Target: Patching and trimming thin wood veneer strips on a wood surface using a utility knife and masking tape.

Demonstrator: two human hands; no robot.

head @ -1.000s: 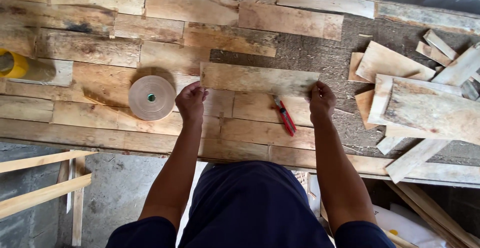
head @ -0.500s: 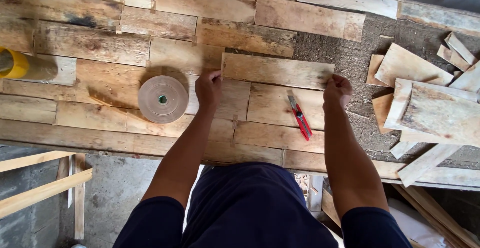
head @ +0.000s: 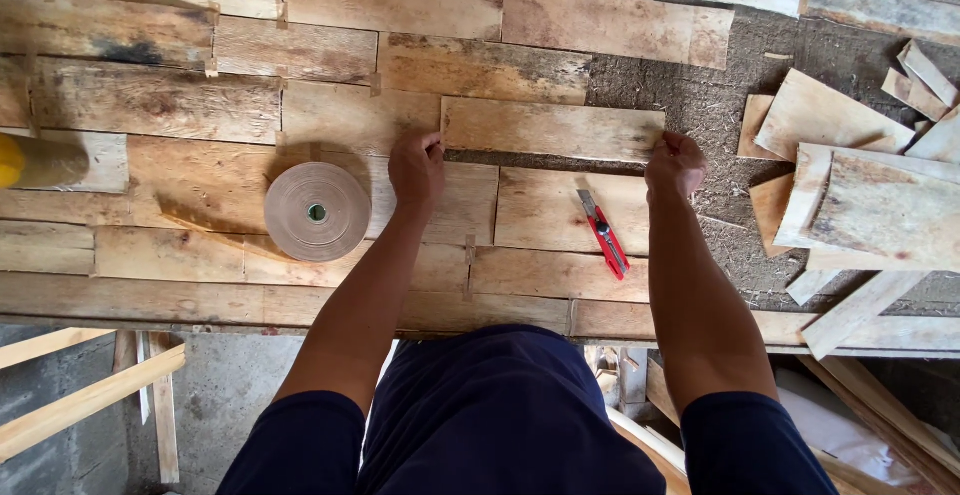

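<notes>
A thin rectangular sheet of wood veneer [head: 552, 129] lies flat among other veneer pieces on the work surface. My left hand [head: 416, 169] pinches its left end and my right hand [head: 675, 164] pinches its right end. A red utility knife [head: 603, 234] lies on the veneer just below the sheet, between my hands. A roll of brown paper tape [head: 317, 211] rests flat to the left of my left hand.
Joined veneer strips [head: 180, 105] cover the left and middle of the table. Loose veneer offcuts [head: 860, 175] are piled at the right on rough grey board [head: 690, 85]. A yellow object [head: 20, 160] sits at the left edge. Wooden battens [head: 80, 405] stand below left.
Both hands have pushed the veneer sheet farther from me, up against the upper row of strips. The knife and tape roll have stayed where they lie.
</notes>
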